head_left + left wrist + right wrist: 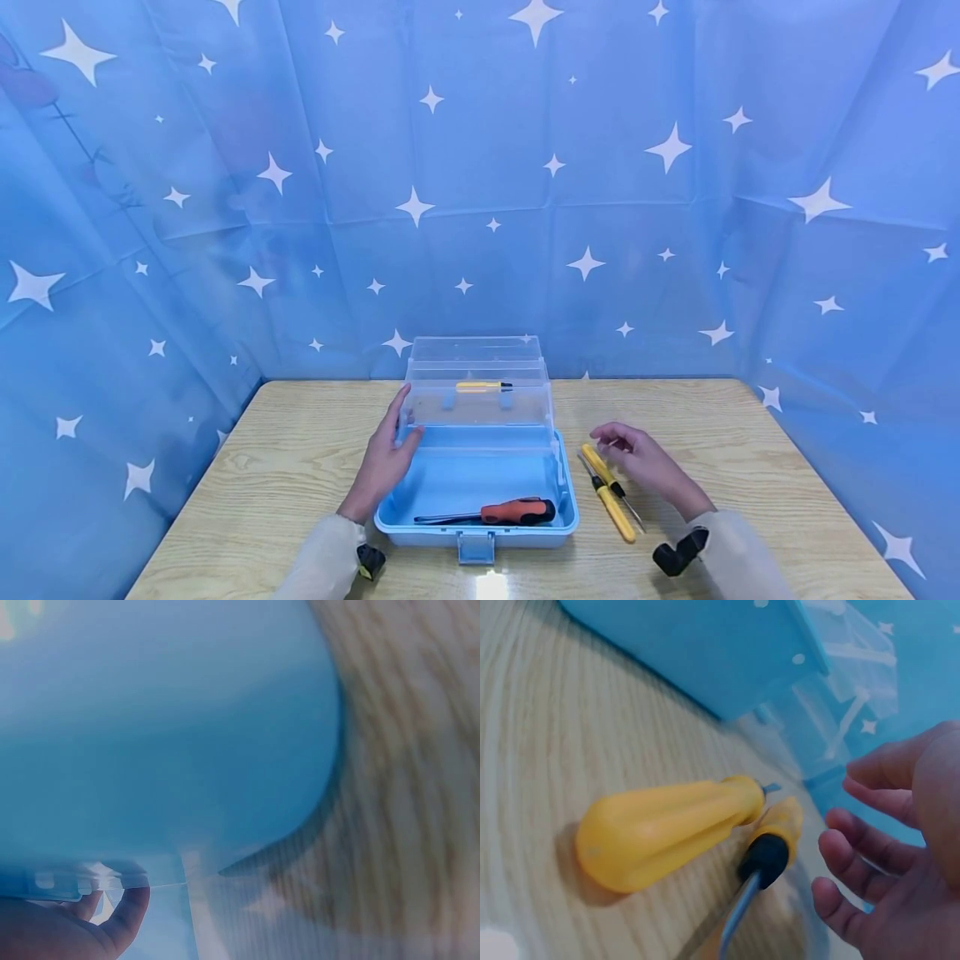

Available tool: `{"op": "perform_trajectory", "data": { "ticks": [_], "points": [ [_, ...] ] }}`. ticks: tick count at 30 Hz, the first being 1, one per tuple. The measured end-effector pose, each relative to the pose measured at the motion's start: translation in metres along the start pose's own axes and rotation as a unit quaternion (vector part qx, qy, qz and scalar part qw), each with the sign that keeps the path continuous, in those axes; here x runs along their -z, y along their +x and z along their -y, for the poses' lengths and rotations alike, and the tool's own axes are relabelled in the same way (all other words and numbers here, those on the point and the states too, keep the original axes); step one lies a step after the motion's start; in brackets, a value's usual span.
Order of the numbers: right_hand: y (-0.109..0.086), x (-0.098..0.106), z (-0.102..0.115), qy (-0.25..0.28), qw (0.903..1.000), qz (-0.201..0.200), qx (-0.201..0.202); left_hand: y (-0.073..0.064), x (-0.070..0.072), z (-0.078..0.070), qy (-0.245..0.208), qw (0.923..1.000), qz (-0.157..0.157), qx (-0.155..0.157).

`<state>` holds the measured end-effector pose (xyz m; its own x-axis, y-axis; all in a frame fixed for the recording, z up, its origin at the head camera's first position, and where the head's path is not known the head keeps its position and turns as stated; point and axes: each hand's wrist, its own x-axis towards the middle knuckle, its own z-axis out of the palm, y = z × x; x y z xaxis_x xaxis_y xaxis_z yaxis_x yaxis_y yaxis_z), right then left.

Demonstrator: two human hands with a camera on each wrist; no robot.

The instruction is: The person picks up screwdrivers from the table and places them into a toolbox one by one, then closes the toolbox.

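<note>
A light-blue toolbox [476, 540] stands on the table, its clear lid [480, 354] raised at the back. Inside lies a red-and-black screwdriver [517, 512], shaft pointing left. My left hand [385, 467] holds the left side of the clear lid section, thumb on the inner side; in the left wrist view, finger and thumb curl about the clear plastic. Right of the box, two yellow-handled screwdrivers [617, 515] lie crossed on the table. My right hand [639, 458] hovers beside them, fingers loosely bent and holding nothing. One yellow handle [667, 832] looms large in the right wrist view.
Another yellow-handled tool [480, 387] shows in the raised clear section. The clear latch [476, 547] hangs at the box's front. Wood-grain table [300, 442] surrounds the box, and a blue star-printed curtain [480, 167] rises behind and at both sides.
</note>
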<state>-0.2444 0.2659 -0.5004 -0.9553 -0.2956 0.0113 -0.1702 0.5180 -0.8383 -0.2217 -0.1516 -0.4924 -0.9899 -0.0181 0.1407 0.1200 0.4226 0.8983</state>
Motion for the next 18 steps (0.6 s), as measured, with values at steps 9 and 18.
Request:
{"op": "perform_trajectory", "data": {
  "ticks": [9, 18],
  "points": [
    [0.001, -0.005, -0.011, 0.011, 0.9998, 0.016, -0.006, 0.000, 0.000, 0.002, 0.000, 1.0000, 0.000, -0.001],
    [-0.001, -0.005, -0.013, 0.019, 0.9988, 0.045, 0.002, 0.000, 0.001, 0.001, -0.003, 1.0000, 0.002, 0.002]
  ]
}}
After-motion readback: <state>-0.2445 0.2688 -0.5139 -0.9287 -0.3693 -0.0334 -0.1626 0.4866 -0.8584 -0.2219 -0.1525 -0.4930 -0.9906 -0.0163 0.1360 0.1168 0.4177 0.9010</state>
